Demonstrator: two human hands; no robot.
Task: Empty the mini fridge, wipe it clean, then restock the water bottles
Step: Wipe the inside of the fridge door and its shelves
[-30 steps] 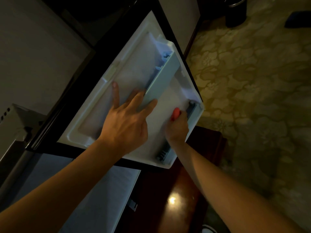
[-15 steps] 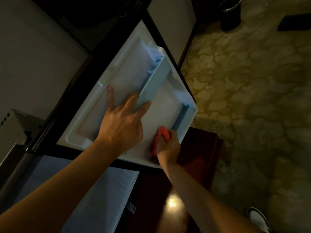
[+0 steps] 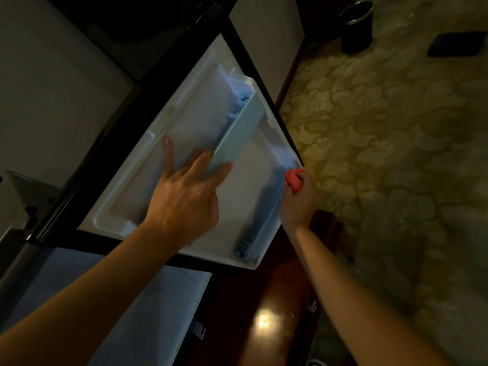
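Observation:
The mini fridge door (image 3: 200, 120) stands swung open, its white inner liner facing me. A pale blue shelf rail (image 3: 237, 133) crosses the liner, and a second rail (image 3: 266, 220) runs along the door's lower right edge. My left hand (image 3: 184, 196) lies spread flat on the liner, fingers around the near end of the upper rail. My right hand (image 3: 297, 204) is shut on a red cloth (image 3: 293, 179), pressed at the door's outer right edge near the lower rail's far end. No water bottles are in sight.
The fridge's pale interior (image 3: 148, 307) opens at the bottom left. A glossy dark wooden cabinet (image 3: 266, 313) stands under the door. Patterned carpet (image 3: 396, 154) fills the right, with a black bin (image 3: 356, 27) at the top and a dark flat object (image 3: 456, 44).
My right hand with the red cloth slid from the liner's lower part up and right to the door's outer edge. My left hand stayed on the liner.

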